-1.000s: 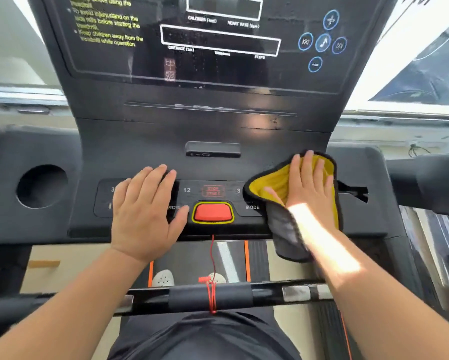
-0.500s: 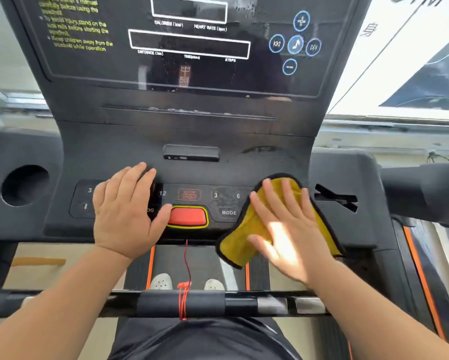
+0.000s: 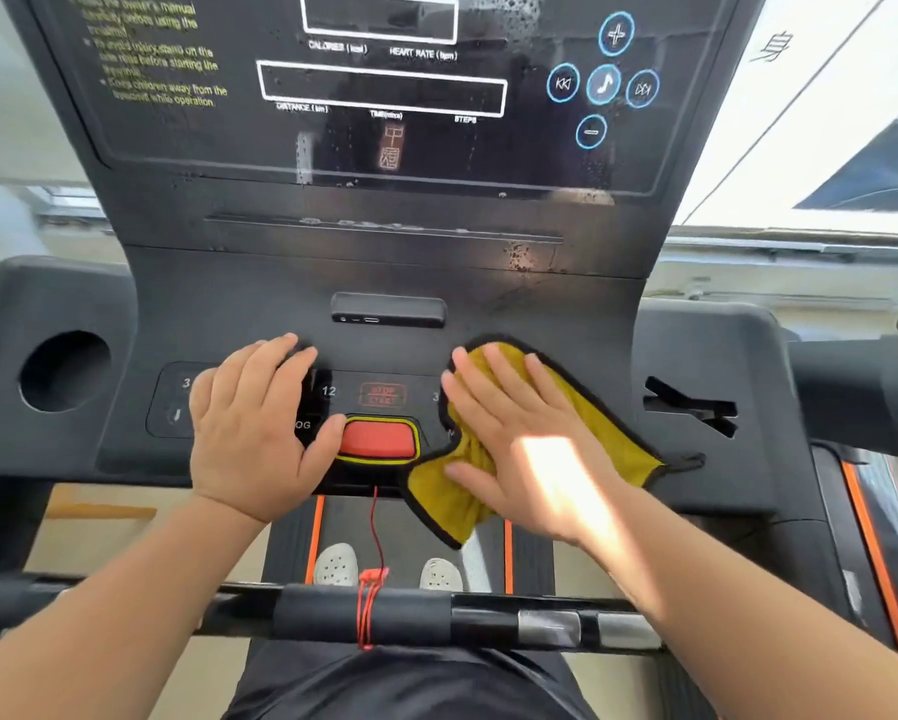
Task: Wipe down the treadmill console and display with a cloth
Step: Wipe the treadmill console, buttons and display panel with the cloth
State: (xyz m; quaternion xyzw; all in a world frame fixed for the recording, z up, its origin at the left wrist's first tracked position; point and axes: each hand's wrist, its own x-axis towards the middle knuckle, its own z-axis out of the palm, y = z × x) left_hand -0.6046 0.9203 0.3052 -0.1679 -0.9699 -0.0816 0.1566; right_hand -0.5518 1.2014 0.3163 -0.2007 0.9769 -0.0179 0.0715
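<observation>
Cloth (image 3: pixel 587 407) flat on black console (image 3: pixel 696 356)

This is an exercise space, either a gym or a home workout room; the view does not show which. A treadmill fills the view: a black console (image 3: pixel 384 283) with a red stop key (image 3: pixel 379 439), a dark display (image 3: pixel 384 90) labelled calories, heart rate, distance and steps, a round cup hole (image 3: pixel 64 371), and the belt (image 3: pixel 348 522) below.
</observation>
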